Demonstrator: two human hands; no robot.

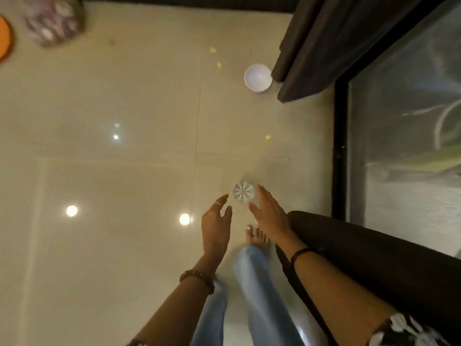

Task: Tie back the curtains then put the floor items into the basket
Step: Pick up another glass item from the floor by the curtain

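Observation:
A small clear cut glass (pixel 243 192) stands on the pale tiled floor just in front of my feet. My right hand (pixel 268 214) reaches down beside it, fingers apart, its fingertips at the glass's right side. My left hand (pixel 216 222) hovers open a short way to the left of the glass, not touching it. A white bowl (pixel 258 77) sits farther off on the floor, next to the hem of a dark curtain (pixel 316 43). A second dark curtain (pixel 374 260) hangs along my right arm. Blur hides the patterned basket-like object (pixel 53 20) at the top left.
A black-framed glass door (pixel 404 136) runs along the right. An orange round object (pixel 4 41) lies at the left edge. Small yellow scraps (pixel 268 137) dot the floor. My bare foot (pixel 257 236) and jeans are below the hands.

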